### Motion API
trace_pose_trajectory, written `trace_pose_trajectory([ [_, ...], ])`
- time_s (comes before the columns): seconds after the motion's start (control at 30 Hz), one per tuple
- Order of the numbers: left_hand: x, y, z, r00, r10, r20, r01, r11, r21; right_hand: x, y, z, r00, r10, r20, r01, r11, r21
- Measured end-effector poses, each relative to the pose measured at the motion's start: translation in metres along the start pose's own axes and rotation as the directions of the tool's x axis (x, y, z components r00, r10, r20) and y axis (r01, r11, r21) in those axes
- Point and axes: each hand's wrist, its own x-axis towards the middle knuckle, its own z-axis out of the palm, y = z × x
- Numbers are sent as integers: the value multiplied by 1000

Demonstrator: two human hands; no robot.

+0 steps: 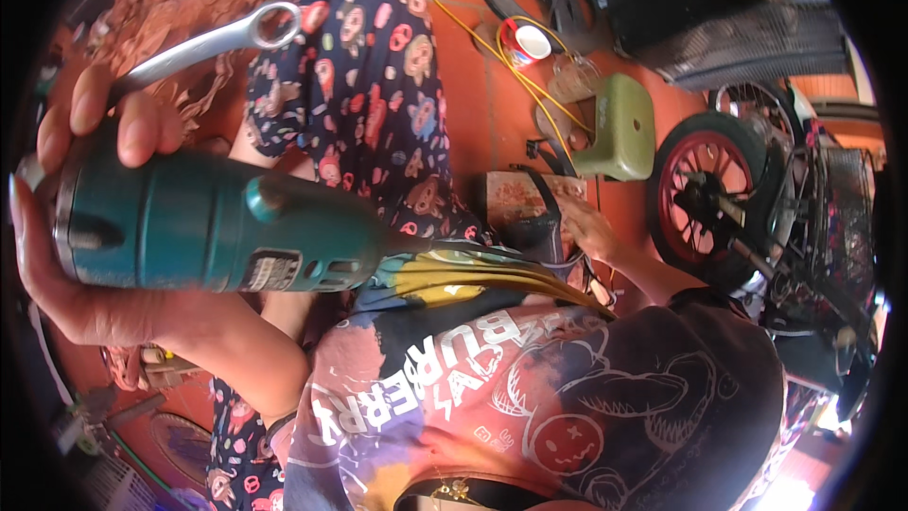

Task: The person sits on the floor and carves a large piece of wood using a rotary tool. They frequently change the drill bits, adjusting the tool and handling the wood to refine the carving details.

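Observation:
My left hand (95, 312) is wrapped around the front end of a teal angle grinder (218, 218), whose body lies across the left of the view toward my shirt. A silver ring spanner (213, 45) sticks out beyond the fingers of that same hand, its ring end pointing up and right; its other end is hidden. To the right, my right hand (588, 229) has its fingers stretched out at the edge of a reddish-brown block (511, 203) with a black strap (541, 191) over it. Nothing shows in that hand.
An olive-green plastic stool (619, 128) stands on the red tiled floor (454, 0). A yellow cord (539, 85) runs past a red and white cup (526, 42). At the right is a motorbike wheel (705, 194). Crumpled brown material (194, 0) lies upper left.

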Motion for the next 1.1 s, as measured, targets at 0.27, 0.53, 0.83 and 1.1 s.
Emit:
trace_pose_trajectory([
  [0.27,30,-37,4,998,-47,42,49,998,-44,-27,35,26,962,140,235,-130,990,-55],
  [0.53,55,-70,19,995,-92,-44,96,991,94,-16,25,8,953,139,270,-79,972,-221],
  [0.83,122,-36,2,997,-63,-36,65,996,64,-107,90,-31,906,423,27,-423,901,91],
  [1.1,86,-30,-18,980,-124,-152,143,982,119,-176,33,13,259,366,894,-938,317,142],
])
